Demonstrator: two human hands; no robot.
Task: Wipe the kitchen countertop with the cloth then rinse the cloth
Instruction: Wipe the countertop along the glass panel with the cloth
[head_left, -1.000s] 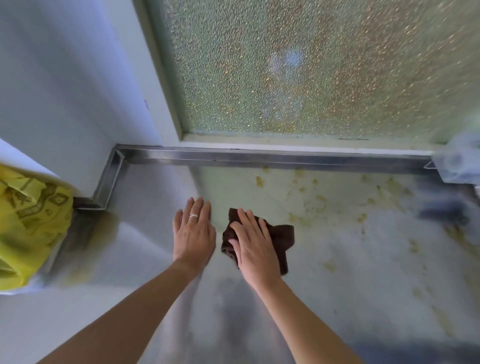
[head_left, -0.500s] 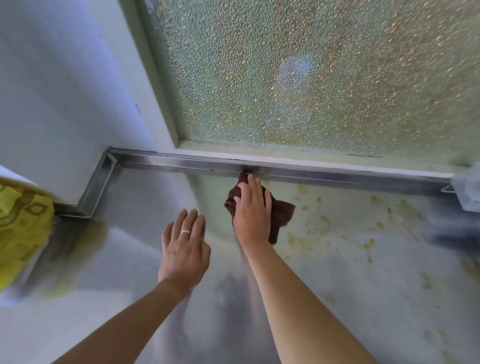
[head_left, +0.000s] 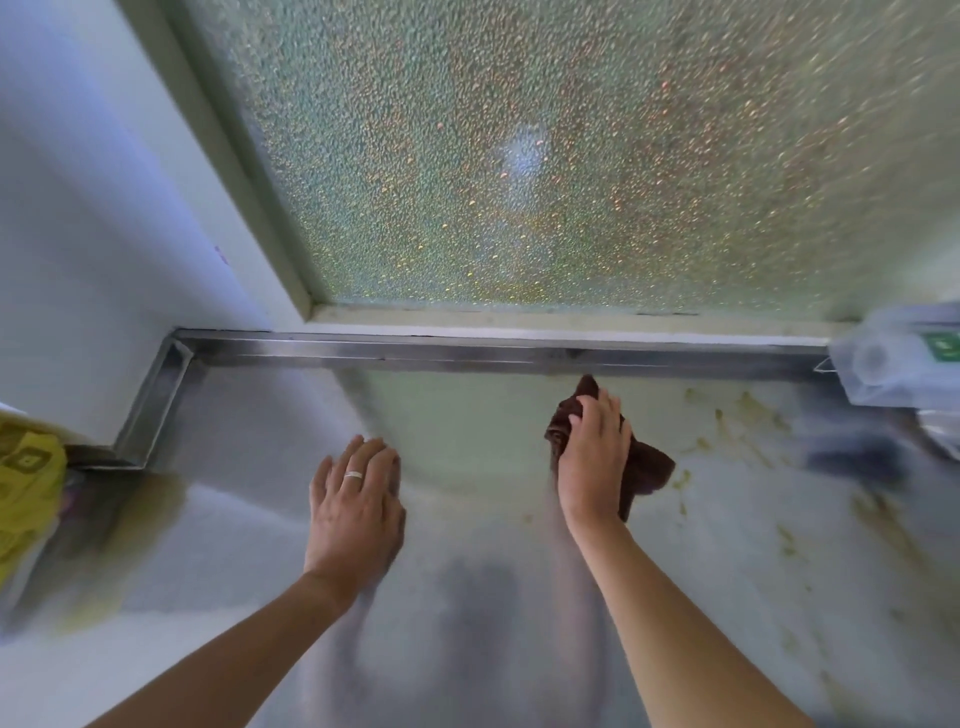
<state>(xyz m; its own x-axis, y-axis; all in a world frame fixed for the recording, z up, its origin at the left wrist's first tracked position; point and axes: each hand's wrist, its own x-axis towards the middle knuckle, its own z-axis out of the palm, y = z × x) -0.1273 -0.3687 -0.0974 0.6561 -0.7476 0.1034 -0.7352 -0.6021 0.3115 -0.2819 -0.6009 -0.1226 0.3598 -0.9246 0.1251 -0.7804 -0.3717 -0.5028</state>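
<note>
Cloth (head_left: 644, 462) sits under my right hand (head_left: 592, 457), fingers pressing it flat to rub the dirty desk (head_left: 727, 545), while my left hand (head_left: 356, 509) lies spread to steady me.

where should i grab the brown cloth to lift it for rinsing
Take the cloth by the bunched fold sticking out to the right of the right hand, coming from above. It lies crumpled on the counter, so that raised fold gives the fingers something to pinch.
</note>
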